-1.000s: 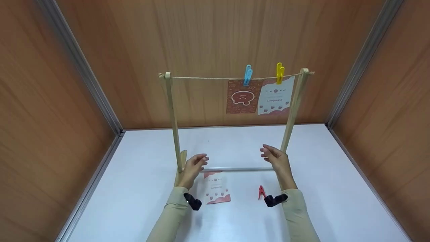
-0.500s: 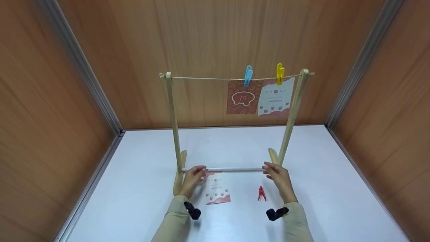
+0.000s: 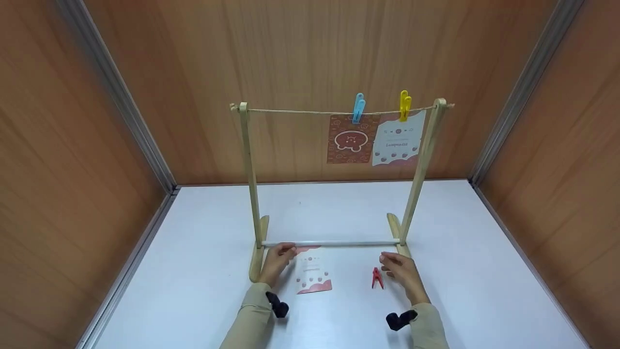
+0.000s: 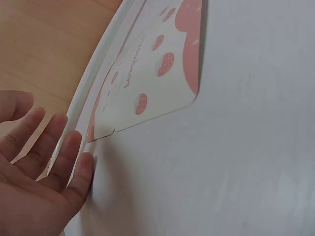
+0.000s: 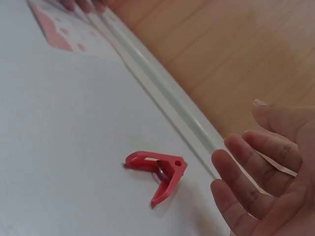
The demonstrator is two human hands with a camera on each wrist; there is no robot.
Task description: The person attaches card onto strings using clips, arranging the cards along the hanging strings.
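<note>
A white card with pink corners and strawberry prints point(image 3: 314, 274) lies flat on the table. Close to its upper left corner is my left hand point(image 3: 278, 259), its fingers loosely bent and spread, holding nothing; the left wrist view shows the fingertips beside the card's edge. My right hand point(image 3: 403, 274) hovers just right of a red clothespin point(image 3: 377, 278), its thumb and fingers apart. In the right wrist view the clothespin point(image 5: 160, 172) lies on its side on the table, with a gap between it and my fingers.
A wooden rack stands behind my hands, with a left post point(image 3: 249, 174), a right post point(image 3: 422, 169) and a low white bar point(image 3: 339, 243). From its string point(image 3: 300, 112) hang a brown card point(image 3: 350, 152) under a blue clothespin point(image 3: 358, 107) and a strawberry card point(image 3: 395, 145) under a yellow clothespin point(image 3: 405, 105).
Both hands have come down toward the table, the left beside the card and the right beside the red clothespin. The card, clothespins and rack stay where they were.
</note>
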